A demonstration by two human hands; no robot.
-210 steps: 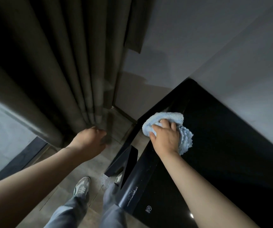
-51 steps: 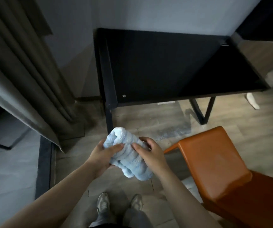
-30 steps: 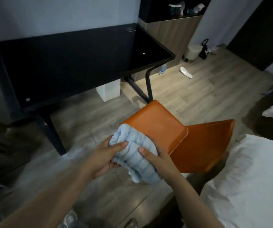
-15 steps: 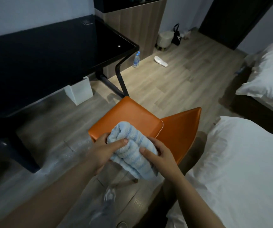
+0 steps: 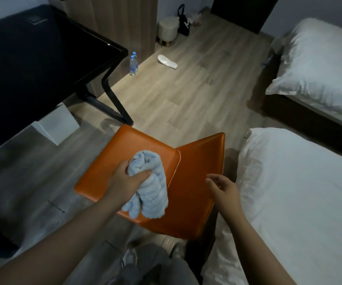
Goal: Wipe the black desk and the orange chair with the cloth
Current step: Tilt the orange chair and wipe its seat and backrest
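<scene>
The orange chair [image 5: 131, 149] stands in the middle of the floor, its backrest toward the bed. My left hand [image 5: 125, 179] grips the bunched light-blue cloth [image 5: 151, 186] just above the chair's seat; whether the cloth touches the seat I cannot tell. My right hand [image 5: 224, 187] hovers over the chair's backrest with relaxed fingers and holds nothing. The black desk [image 5: 32, 58] fills the upper left, glossy and bare.
A white bed [image 5: 301, 194] lies right of the chair, a second bed [image 5: 322, 64] beyond it. A water bottle [image 5: 133, 63], a white slipper [image 5: 167, 61], a small stool [image 5: 167, 30] and a black bag [image 5: 183, 22] sit on the wooden floor. A white box [image 5: 57, 125] stands under the desk.
I turned from the desk toward the chair. My right hand let go of the cloth and moved right over the backrest; my left hand now holds the cloth alone, above the seat.
</scene>
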